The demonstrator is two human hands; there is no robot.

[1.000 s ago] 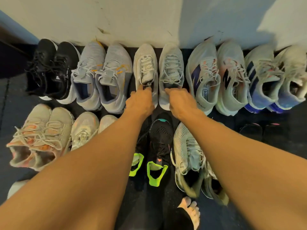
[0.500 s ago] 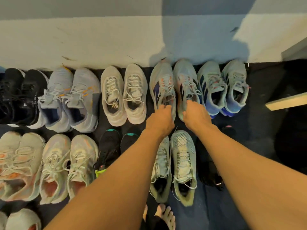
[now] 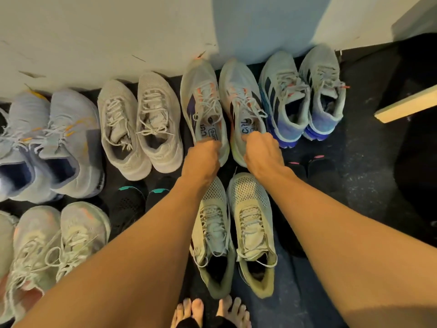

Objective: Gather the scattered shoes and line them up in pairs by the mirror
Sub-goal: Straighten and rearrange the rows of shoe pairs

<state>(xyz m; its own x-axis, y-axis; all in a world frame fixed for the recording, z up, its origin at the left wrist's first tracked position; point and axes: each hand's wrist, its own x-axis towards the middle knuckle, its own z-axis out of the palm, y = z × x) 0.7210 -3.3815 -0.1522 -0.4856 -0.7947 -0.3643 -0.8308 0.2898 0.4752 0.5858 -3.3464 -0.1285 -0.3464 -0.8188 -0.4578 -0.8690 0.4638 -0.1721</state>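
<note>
Paired sneakers (image 3: pixel 160 119) stand in a row, toes at the wall (image 3: pixel 94 39). More lie in a second row (image 3: pixel 253 221) farther from the wall.

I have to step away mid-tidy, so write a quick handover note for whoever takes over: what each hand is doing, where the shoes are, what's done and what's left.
Left hand grips the heel of the purple-striped shoe. Right hand grips the heel of the matching shoe.
Both shoes sit toe-first at the wall, between the beige pair and the blue-heeled pair.
Done: the back row is paired along the wall, and a second row, including the olive-heeled pair, is paired in front.
Left: square up the held pair and let go. No mirror is recognisable in view, so check the placement.
</note>
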